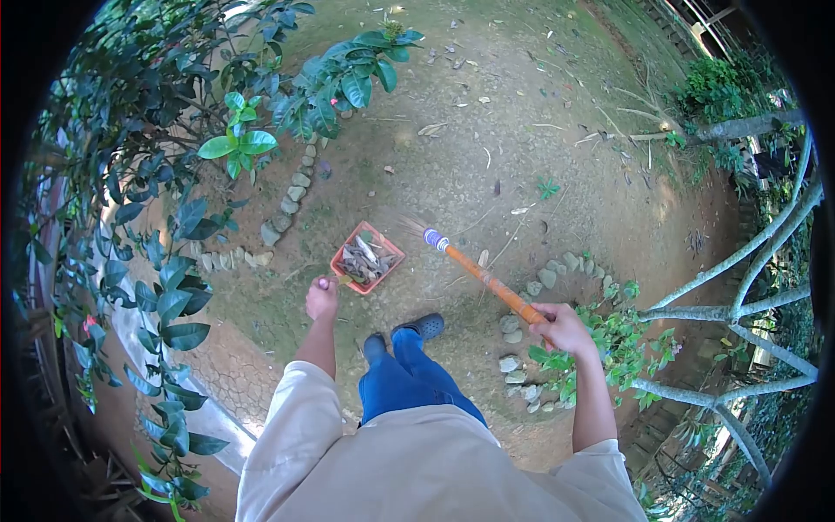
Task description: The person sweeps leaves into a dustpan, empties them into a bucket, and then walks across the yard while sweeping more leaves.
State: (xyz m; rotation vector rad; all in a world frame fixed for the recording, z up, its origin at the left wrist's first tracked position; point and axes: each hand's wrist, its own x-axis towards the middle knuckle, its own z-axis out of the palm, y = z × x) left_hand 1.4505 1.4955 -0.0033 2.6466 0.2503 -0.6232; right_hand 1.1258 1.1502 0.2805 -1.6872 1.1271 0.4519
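Observation:
My right hand (561, 329) is wrapped round the lower end of an orange stick broom (487, 280), whose purple-and-white band and thin bristles point up and left. The bristle tips are near an orange-red dustpan (390, 271) filled with dry leaves (365, 259). My left hand (322, 297) is closed at the dustpan's lower left corner, where its handle seems to be; the fingers hide most of the handle.
My shoes (419, 327) are just below the dustpan. Stones (287, 206) line a leafy bush at the left. Another stone ring (547, 277) surrounds a small plant at the right, beside pale branches (696, 313). Dry leaves (432, 129) lie scattered ahead.

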